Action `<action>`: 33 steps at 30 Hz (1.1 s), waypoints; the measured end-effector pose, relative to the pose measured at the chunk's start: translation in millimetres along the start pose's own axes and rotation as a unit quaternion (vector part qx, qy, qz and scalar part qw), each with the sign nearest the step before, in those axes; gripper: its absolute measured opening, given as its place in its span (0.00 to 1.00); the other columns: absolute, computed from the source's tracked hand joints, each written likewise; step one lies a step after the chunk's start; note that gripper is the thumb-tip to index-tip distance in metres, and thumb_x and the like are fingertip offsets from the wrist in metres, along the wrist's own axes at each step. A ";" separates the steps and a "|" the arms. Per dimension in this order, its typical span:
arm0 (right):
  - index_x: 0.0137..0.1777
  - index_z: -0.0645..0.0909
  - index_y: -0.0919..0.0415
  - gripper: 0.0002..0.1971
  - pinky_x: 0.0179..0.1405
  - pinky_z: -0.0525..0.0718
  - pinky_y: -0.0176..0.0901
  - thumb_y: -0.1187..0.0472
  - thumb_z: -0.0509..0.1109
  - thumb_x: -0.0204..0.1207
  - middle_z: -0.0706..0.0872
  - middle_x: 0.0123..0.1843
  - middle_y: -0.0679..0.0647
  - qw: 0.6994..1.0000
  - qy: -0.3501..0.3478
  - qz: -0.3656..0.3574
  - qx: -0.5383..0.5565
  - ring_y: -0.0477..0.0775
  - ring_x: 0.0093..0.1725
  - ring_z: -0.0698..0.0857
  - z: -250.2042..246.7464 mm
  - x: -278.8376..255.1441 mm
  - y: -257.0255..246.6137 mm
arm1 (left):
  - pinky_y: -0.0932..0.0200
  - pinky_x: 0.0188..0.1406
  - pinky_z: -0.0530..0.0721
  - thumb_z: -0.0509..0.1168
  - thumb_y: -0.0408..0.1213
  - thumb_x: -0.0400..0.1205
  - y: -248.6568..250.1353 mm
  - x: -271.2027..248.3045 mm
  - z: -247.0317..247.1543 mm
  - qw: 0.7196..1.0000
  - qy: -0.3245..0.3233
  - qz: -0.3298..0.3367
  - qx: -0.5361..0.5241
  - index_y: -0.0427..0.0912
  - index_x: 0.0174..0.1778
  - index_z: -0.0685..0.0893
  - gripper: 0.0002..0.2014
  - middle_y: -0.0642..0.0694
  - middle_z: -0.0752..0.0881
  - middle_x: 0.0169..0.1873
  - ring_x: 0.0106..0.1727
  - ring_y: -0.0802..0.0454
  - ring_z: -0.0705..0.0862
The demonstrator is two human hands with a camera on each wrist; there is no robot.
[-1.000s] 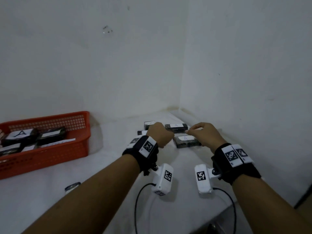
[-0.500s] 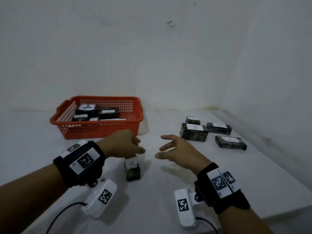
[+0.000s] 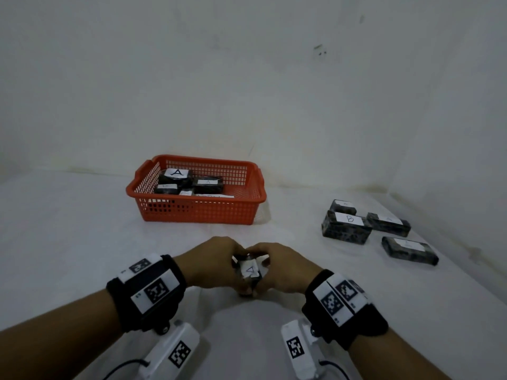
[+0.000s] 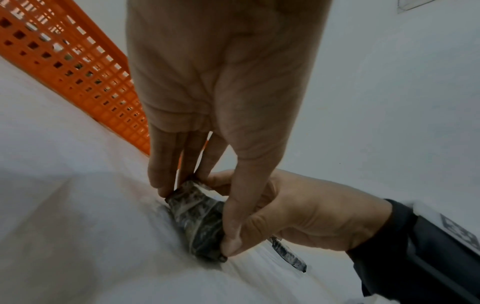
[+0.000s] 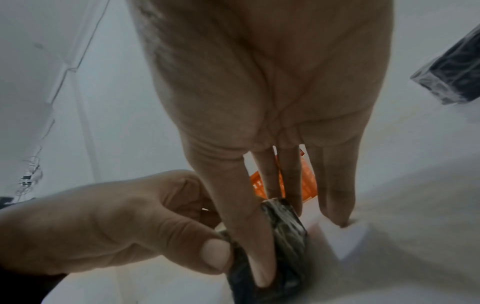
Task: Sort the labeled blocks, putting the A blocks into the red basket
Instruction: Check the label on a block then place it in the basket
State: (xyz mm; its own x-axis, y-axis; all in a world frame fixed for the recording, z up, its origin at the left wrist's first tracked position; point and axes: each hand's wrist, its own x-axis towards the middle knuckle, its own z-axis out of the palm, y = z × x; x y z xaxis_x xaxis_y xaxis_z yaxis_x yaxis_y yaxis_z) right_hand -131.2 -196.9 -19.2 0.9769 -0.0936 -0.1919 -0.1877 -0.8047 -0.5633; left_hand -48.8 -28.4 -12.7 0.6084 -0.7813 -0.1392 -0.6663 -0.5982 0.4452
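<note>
A small dark block with a white A label (image 3: 250, 270) stands on the white table near me. Both hands pinch it: my left hand (image 3: 216, 263) from the left, my right hand (image 3: 282, 267) from the right. The left wrist view shows the block (image 4: 197, 222) held between my left thumb and fingers, and the right wrist view shows the block (image 5: 285, 242) under my right thumb. The red basket (image 3: 197, 212) sits farther back, left of centre, with several labeled blocks inside.
To the right lie more dark blocks: one labeled B (image 3: 347, 227), a small one behind it (image 3: 343, 206), and two flat ones (image 3: 388, 224) (image 3: 410, 250). White walls close the back and right. Wrist camera units (image 3: 175, 349) (image 3: 299, 349) hang under my forearms.
My view swung left from the block pile to the basket. The left hand set the A block on the table, and now both hands have closed in and pinch it.
</note>
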 end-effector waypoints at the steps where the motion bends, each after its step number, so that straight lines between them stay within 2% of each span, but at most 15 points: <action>1: 0.79 0.79 0.51 0.42 0.59 0.81 0.39 0.65 0.89 0.63 0.86 0.72 0.47 1.000 0.000 -0.004 0.004 0.48 0.63 0.83 0.1 1.6 0.2 | 0.57 0.58 0.89 0.83 0.53 0.67 0.4 0.6 0.3 1.000 0.008 -0.002 -0.006 0.52 0.64 0.90 0.29 0.55 0.92 0.55 0.54 0.60 0.90; 3: 0.75 0.83 0.52 0.39 0.57 0.86 0.39 0.66 0.89 0.62 0.89 0.66 0.47 1.000 0.004 -0.007 0.026 0.48 0.59 0.88 -0.3 4.4 2.3 | 0.56 0.60 0.89 0.83 0.50 0.69 0.1 1.8 -1.0 1.000 0.020 -0.003 -0.020 0.49 0.64 0.90 0.27 0.54 0.92 0.56 0.55 0.58 0.90; 6: 0.71 0.85 0.53 0.36 0.59 0.91 0.44 0.65 0.89 0.61 0.92 0.60 0.48 0.997 0.030 -0.018 0.075 0.48 0.57 0.91 -1.8 8.8 5.8 | 0.55 0.62 0.89 0.82 0.48 0.70 -4.5 2.6 -6.6 0.997 0.045 -0.005 -0.068 0.47 0.66 0.88 0.27 0.54 0.91 0.57 0.57 0.57 0.89; 9: 0.71 0.84 0.55 0.35 0.66 0.89 0.50 0.61 0.89 0.63 0.92 0.61 0.48 0.989 0.059 -0.038 0.130 0.48 0.61 0.90 -4.5 12.7 6.8 | 0.57 0.61 0.89 0.83 0.48 0.70 -13.3 2.5 -15.4 0.986 0.073 -0.006 -0.148 0.47 0.67 0.84 0.29 0.56 0.90 0.56 0.56 0.60 0.89; 11: 0.72 0.83 0.55 0.33 0.69 0.88 0.49 0.61 0.89 0.66 0.92 0.63 0.48 0.978 0.077 -0.061 0.182 0.46 0.63 0.91 -6.6 15.5 5.2 | 0.56 0.62 0.89 0.82 0.45 0.72 -18.6 2.6 -22.9 0.978 0.088 0.006 -0.187 0.48 0.66 0.85 0.26 0.56 0.91 0.54 0.55 0.60 0.90; 14: 0.70 0.85 0.55 0.26 0.72 0.87 0.51 0.62 0.86 0.72 0.93 0.63 0.50 0.960 0.096 -0.086 0.247 0.47 0.63 0.92 -9.8 20.8 -1.1 | 0.65 0.57 0.87 0.78 0.40 0.78 -25.4 2.0 -32.2 0.964 0.116 0.034 -0.235 0.50 0.65 0.87 0.19 0.55 0.92 0.56 0.55 0.63 0.90; 16: 0.68 0.86 0.56 0.23 0.73 0.86 0.54 0.61 0.86 0.73 0.94 0.62 0.52 0.947 0.112 -0.099 0.285 0.50 0.64 0.92 -10.1 27.5 -4.4 | 0.71 0.54 0.86 0.75 0.39 0.81 -31.7 1.5 -35.0 0.950 0.120 0.051 -0.283 0.48 0.70 0.85 0.20 0.54 0.91 0.61 0.59 0.64 0.90; 17: 0.67 0.87 0.56 0.24 0.73 0.86 0.57 0.59 0.86 0.72 0.94 0.62 0.53 0.939 0.119 -0.106 0.303 0.52 0.64 0.92 -9.2 31.1 -6.0 | 0.70 0.57 0.85 0.74 0.39 0.82 -35.6 0.9 -35.7 0.943 0.116 0.056 -0.308 0.48 0.73 0.83 0.22 0.54 0.90 0.63 0.61 0.63 0.89; 19: 0.68 0.88 0.58 0.26 0.72 0.87 0.61 0.55 0.85 0.70 0.95 0.61 0.56 0.927 0.126 -0.115 0.335 0.57 0.63 0.93 -6.8 38.7 -8.2 | 0.61 0.65 0.86 0.74 0.40 0.82 -44.3 0.4 -36.7 0.927 0.108 0.066 -0.354 0.47 0.75 0.81 0.24 0.52 0.90 0.65 0.66 0.59 0.88; 22: 0.69 0.87 0.63 0.19 0.71 0.88 0.60 0.62 0.81 0.78 0.95 0.61 0.59 0.916 0.120 -0.125 0.362 0.58 0.62 0.94 -5.4 47.4 -12.6 | 0.53 0.68 0.86 0.74 0.39 0.82 -53.5 2.5 -36.8 0.916 0.139 0.070 -0.369 0.46 0.74 0.83 0.22 0.51 0.90 0.64 0.66 0.57 0.89; 25: 0.70 0.87 0.61 0.19 0.71 0.88 0.56 0.64 0.79 0.80 0.94 0.63 0.57 0.919 0.094 -0.135 0.358 0.55 0.64 0.93 -5.8 53.4 -19.7 | 0.55 0.63 0.89 0.71 0.33 0.84 -55.3 4.2 -38.9 0.904 0.200 0.072 -0.371 0.44 0.67 0.88 0.15 0.50 0.93 0.58 0.61 0.57 0.91; 27: 0.70 0.87 0.60 0.19 0.71 0.88 0.54 0.64 0.80 0.79 0.94 0.63 0.55 0.922 0.100 -0.137 0.348 0.52 0.64 0.93 -6.6 58.7 -25.2 | 0.56 0.61 0.90 0.69 0.31 0.85 -57.0 4.7 -41.3 0.895 0.215 0.075 -0.385 0.44 0.63 0.90 0.12 0.49 0.94 0.56 0.59 0.55 0.92; 30: 0.68 0.88 0.61 0.17 0.71 0.88 0.57 0.65 0.79 0.79 0.95 0.61 0.57 0.915 0.133 -0.134 0.355 0.54 0.62 0.93 -7.8 68.4 -30.5 | 0.56 0.64 0.87 0.70 0.35 0.85 -61.9 4.3 -44.4 0.894 0.208 0.078 -0.389 0.46 0.65 0.89 0.13 0.51 0.94 0.57 0.61 0.56 0.91; 33: 0.67 0.89 0.62 0.16 0.69 0.89 0.57 0.69 0.77 0.80 0.95 0.59 0.59 0.914 0.133 -0.138 0.359 0.56 0.61 0.94 -7.1 75.7 -35.2 | 0.58 0.64 0.87 0.72 0.34 0.83 -65.5 5.4 -45.8 0.897 0.227 0.072 -0.372 0.46 0.65 0.89 0.14 0.52 0.94 0.57 0.60 0.59 0.91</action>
State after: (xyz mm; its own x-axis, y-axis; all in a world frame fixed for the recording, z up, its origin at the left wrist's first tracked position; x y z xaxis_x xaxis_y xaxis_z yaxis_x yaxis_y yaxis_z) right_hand -49.9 -179.8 -8.2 0.9694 -0.1610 0.1852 0.1442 -0.2371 -0.9607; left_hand 17.9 14.8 -2.1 0.7644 -0.5869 0.2669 -0.3826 -0.0797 0.9205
